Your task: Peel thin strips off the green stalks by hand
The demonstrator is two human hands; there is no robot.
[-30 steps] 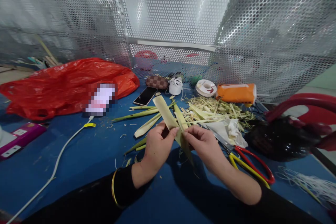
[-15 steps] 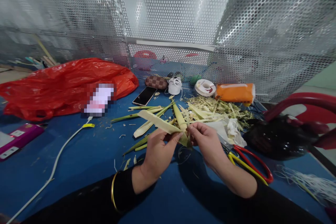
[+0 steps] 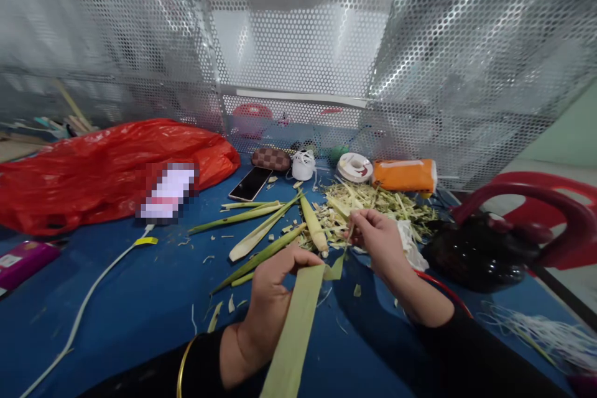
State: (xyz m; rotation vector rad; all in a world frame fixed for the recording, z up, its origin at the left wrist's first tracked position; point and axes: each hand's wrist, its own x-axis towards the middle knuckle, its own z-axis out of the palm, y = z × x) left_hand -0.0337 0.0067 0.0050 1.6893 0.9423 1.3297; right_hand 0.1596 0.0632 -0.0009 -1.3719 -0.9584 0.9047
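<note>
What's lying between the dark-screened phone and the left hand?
In the head view, several loose green and pale leaves lie between the phone and the left hand, with small scraps around them.

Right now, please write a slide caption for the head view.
Above a blue table, the left hand holds a broad leaf strip, right hand near its end.

blue table (image 3: pixel 140 323) – leaf shreds (image 3: pixel 405 202), black phone (image 3: pixel 252 184), red bag (image 3: pixel 107 155)
</note>
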